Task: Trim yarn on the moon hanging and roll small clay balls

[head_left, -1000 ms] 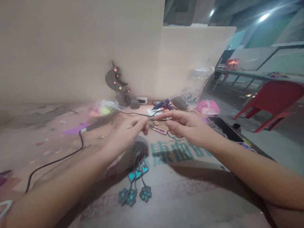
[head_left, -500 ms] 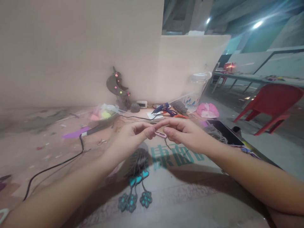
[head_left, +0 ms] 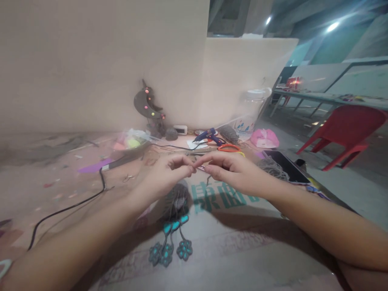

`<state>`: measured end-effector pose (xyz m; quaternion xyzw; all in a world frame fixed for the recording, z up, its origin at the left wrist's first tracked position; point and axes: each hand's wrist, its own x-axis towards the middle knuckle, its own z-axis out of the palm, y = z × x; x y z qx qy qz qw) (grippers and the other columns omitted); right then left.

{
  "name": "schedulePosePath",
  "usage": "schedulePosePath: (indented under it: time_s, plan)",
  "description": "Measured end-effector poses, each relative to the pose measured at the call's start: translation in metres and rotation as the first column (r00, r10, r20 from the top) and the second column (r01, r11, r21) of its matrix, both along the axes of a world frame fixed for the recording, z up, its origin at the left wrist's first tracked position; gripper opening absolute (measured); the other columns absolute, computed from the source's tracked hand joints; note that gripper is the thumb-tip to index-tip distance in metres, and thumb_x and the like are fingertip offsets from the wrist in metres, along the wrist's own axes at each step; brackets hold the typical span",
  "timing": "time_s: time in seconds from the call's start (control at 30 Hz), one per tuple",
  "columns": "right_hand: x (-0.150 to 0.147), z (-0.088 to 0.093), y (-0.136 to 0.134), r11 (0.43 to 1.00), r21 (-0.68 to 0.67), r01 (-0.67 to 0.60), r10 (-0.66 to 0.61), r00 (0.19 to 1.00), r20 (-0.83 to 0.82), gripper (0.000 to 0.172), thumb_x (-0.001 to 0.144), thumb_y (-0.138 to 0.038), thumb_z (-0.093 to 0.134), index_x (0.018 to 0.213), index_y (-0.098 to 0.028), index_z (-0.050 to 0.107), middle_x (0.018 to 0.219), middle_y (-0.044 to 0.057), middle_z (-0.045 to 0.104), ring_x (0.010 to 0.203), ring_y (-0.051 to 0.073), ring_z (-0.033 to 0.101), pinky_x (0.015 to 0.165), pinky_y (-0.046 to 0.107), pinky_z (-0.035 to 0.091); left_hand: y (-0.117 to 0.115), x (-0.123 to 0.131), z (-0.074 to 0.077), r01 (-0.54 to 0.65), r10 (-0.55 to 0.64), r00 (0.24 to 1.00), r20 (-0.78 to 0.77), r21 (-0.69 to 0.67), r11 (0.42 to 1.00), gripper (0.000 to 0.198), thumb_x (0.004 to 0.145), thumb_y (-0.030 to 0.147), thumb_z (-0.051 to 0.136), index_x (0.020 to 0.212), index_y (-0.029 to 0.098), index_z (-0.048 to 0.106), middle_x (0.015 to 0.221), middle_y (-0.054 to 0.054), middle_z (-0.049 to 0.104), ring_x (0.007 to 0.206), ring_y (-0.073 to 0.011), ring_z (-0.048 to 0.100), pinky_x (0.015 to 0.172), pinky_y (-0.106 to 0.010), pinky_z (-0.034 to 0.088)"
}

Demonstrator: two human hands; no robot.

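Note:
My left hand (head_left: 174, 171) and my right hand (head_left: 232, 169) meet fingertip to fingertip above the table's middle. Both are closed in a pinch around a small pink oval piece (head_left: 201, 168), mostly covered by the fingers. A short grey cord (head_left: 207, 180) hangs below it. Nearer to me lies an ornament of grey cord with turquoise cloud shapes (head_left: 176, 226) and grey flower pendants (head_left: 166, 254). Its upper strands run over a dark round item (head_left: 180, 196) beneath my left hand.
Behind my hands are scissors with orange handles (head_left: 229, 148) and a blue glue gun (head_left: 206, 135). A clear jar (head_left: 250, 115), a phone-like dark slab (head_left: 287, 167) and grey yarn (head_left: 274, 168) are at right. A black cable (head_left: 66, 208) crosses the left side.
Both hands keep their pinch and have shifted slightly. The pink piece shows less now, more covered by the right fingers. The whole view has tilted a little.

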<state>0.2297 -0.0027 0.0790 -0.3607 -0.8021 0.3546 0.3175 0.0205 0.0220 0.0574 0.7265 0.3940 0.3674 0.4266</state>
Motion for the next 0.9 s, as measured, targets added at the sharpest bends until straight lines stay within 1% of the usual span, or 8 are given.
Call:
schedulePosePath:
  time_s: [0.07, 0.13, 0.27, 0.37, 0.47, 0.6, 0.7, 0.9]
  plan:
    - [0.0012, -0.0036, 0.0021, 0.989, -0.123, -0.081, 0.069, 0.993, -0.096, 0.02, 0.096, -0.027, 0.054, 0.109, -0.02, 0.069, 0.076, -0.002, 0.056, 0.061, 0.008, 0.044, 0.054, 0.02, 0.036, 0.0007, 0.0008, -0.0012, 0.003, -0.003, 1.0, -0.005, 0.005, 1.0, 0.014, 0.074, 0.031, 0.059, 0.067, 0.02, 0.061, 0.07, 0.001, 0.061, 0.074, -0.0184, 0.056, 0.07, -0.029, 0.042]
    - [0.0026, -0.0072, 0.004, 0.945, -0.269, -0.187, 0.124, 0.964, -0.236, 0.022, 0.097, -0.033, 0.056, 0.111, -0.02, 0.067, 0.065, -0.006, 0.045, 0.053, 0.007, 0.035, 0.047, 0.019, 0.03, 0.002, 0.0004, -0.0029, -0.003, 0.003, 1.0, -0.014, 0.017, 1.0, 0.013, 0.075, 0.028, 0.055, 0.065, 0.02, 0.058, 0.069, 0.001, 0.059, 0.074, -0.0182, 0.055, 0.071, -0.029, 0.042]
    - [0.0038, -0.011, 0.0061, 0.876, -0.404, -0.263, 0.068, 0.897, -0.437, 0.021, 0.094, -0.035, 0.062, 0.106, -0.018, 0.065, 0.059, -0.01, 0.03, 0.047, 0.006, 0.023, 0.042, 0.019, 0.017, 0.003, -0.0002, -0.0058, -0.042, 0.047, 0.996, -0.074, 0.072, 0.997, 0.029, 0.087, 0.027, 0.042, 0.06, 0.021, 0.051, 0.066, 0.001, 0.054, 0.073, -0.0182, 0.054, 0.072, -0.029, 0.043]
    - [0.0035, -0.0099, 0.0069, 0.882, -0.406, -0.24, 0.024, 0.883, -0.469, 0.019, 0.094, -0.033, 0.062, 0.104, -0.017, 0.063, 0.057, -0.011, 0.028, 0.046, 0.006, 0.02, 0.042, 0.019, 0.015, 0.0, 0.0025, -0.0058, 0.041, -0.038, 0.997, -0.07, 0.041, 0.998, 0.035, 0.093, 0.035, 0.041, 0.065, 0.02, 0.055, 0.068, 0.0, 0.057, 0.071, -0.0175, 0.057, 0.072, -0.029, 0.045]
    - [0.0031, -0.008, 0.0075, 0.885, -0.406, -0.229, 0.015, 0.884, -0.466, 0.02, 0.093, -0.033, 0.062, 0.103, -0.017, 0.062, 0.055, -0.012, 0.027, 0.045, 0.005, 0.018, 0.043, 0.02, 0.014, -0.0039, 0.0042, -0.005, 0.135, -0.136, 0.99, -0.035, -0.034, 0.99, 0.029, 0.092, 0.037, 0.05, 0.075, 0.018, 0.065, 0.078, -0.002, 0.066, 0.076, -0.0167, 0.061, 0.074, -0.028, 0.048]
    - [0.0031, -0.0078, 0.008, 0.891, -0.4, -0.216, 0.016, 0.894, -0.447, 0.021, 0.093, -0.035, 0.062, 0.102, -0.016, 0.061, 0.056, -0.011, 0.03, 0.046, 0.006, 0.02, 0.043, 0.02, 0.014, -0.0058, 0.0005, -0.0022, 0.031, -0.031, 0.999, -0.013, -0.041, 0.999, 0.021, 0.084, 0.04, 0.068, 0.083, 0.02, 0.073, 0.083, -0.002, 0.072, 0.08, -0.0173, 0.063, 0.075, -0.028, 0.048]
    - [0.0019, -0.0078, 0.0071, 0.911, -0.37, -0.182, 0.021, 0.916, -0.399, 0.024, 0.093, -0.038, 0.061, 0.103, -0.016, 0.061, 0.055, -0.011, 0.031, 0.046, 0.006, 0.022, 0.043, 0.02, 0.015, -0.0054, -0.0022, 0.0013, -0.034, 0.034, 0.999, 0.034, 0.004, 0.999, 0.023, 0.083, 0.044, 0.07, 0.085, 0.022, 0.075, 0.085, -0.001, 0.073, 0.083, -0.0175, 0.064, 0.076, -0.027, 0.048]
    - [-0.0032, -0.0034, 0.001, 0.986, -0.163, 0.042, -0.068, 0.984, -0.163, 0.024, 0.094, -0.036, 0.055, 0.104, -0.016, 0.065, 0.06, -0.007, 0.037, 0.053, 0.009, 0.033, 0.048, 0.022, 0.025, -0.0032, -0.0026, 0.0005, -0.041, 0.044, 0.997, 0.062, -0.041, 0.998, 0.025, 0.083, 0.044, 0.07, 0.092, 0.022, 0.076, 0.092, -0.003, 0.075, 0.086, -0.0199, 0.066, 0.077, -0.029, 0.048]
